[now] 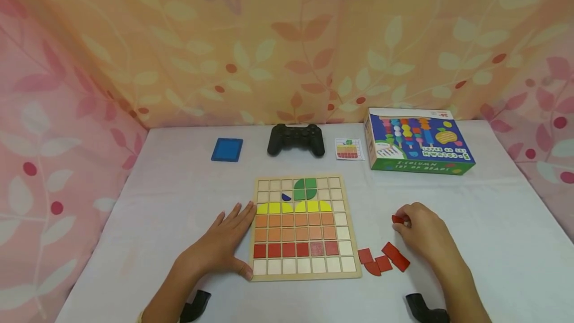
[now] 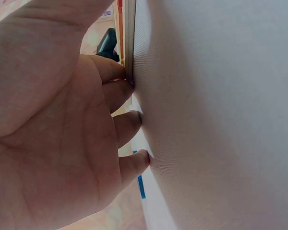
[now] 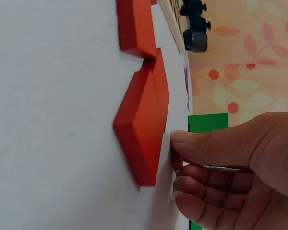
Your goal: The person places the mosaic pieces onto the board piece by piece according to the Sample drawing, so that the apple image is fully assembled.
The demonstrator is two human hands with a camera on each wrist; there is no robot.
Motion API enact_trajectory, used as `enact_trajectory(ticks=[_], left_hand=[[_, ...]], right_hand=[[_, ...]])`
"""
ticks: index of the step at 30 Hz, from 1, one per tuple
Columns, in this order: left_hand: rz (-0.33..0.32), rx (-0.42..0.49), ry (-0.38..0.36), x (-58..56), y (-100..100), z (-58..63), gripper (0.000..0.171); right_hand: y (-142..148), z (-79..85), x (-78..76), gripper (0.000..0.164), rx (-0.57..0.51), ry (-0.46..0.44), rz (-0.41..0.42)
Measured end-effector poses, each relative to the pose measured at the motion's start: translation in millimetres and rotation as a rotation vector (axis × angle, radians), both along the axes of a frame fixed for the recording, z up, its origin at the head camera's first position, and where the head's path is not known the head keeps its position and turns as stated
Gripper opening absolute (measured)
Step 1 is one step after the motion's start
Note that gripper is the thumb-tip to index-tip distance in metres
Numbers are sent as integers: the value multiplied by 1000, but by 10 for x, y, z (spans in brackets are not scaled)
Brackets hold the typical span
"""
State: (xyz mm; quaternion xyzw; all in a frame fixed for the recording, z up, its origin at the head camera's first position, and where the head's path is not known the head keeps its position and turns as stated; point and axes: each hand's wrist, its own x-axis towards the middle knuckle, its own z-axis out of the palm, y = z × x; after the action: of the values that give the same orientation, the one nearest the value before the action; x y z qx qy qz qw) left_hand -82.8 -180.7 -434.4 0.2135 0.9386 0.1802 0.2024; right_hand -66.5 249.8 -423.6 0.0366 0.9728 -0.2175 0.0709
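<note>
A wooden grid board [image 1: 305, 277] lies on the white cloth, with rows of yellow, orange and red tiles, green leaf-shaped pieces [image 1: 305, 189] near its top and a small dark blue piece [image 1: 286, 197]. Along the board's left edge rests my left hand [image 1: 219, 243], fingers stretched and thumb at the lower corner. In the left wrist view its fingertips touch the board's side and the cloth. To the right of the board, my right hand [image 1: 423, 228] pinches a small red tile [image 1: 397, 219] between thumb and fingers. Several loose red tiles [image 1: 391, 251] lie between that hand and the board.
Behind the board stand a blue square tray-like piece [image 1: 226, 150], a black game controller [image 1: 296, 140], a small pattern card [image 1: 349, 149] and a colourful bead-set box [image 1: 419, 141]. Patterned curtains [image 1: 287, 44] border the table at back and sides. Black wrist devices [image 1: 197, 305] show near both forearms.
</note>
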Motion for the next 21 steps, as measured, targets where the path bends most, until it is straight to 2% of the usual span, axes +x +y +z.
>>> enact_trajectory(ticks=[7, 12, 17, 21], left_hand=[[-6, -23, 6, -6, -5, -9, 144], [-2, -13, 5, -3, 4, 15, 144], [5, -12, -3, 9, 14, 45, 143], [6, -16, -7, 8, 13, 38, 143]], right_hand=[[-109, 20, -27, 25, -24, -6, 17], [-345, 54, -9, 27, -75, 16, 37], [-755, 73, 15, 19, -136, 96, 170], [-1144, 47, 47, 15, -180, 171, 337]])
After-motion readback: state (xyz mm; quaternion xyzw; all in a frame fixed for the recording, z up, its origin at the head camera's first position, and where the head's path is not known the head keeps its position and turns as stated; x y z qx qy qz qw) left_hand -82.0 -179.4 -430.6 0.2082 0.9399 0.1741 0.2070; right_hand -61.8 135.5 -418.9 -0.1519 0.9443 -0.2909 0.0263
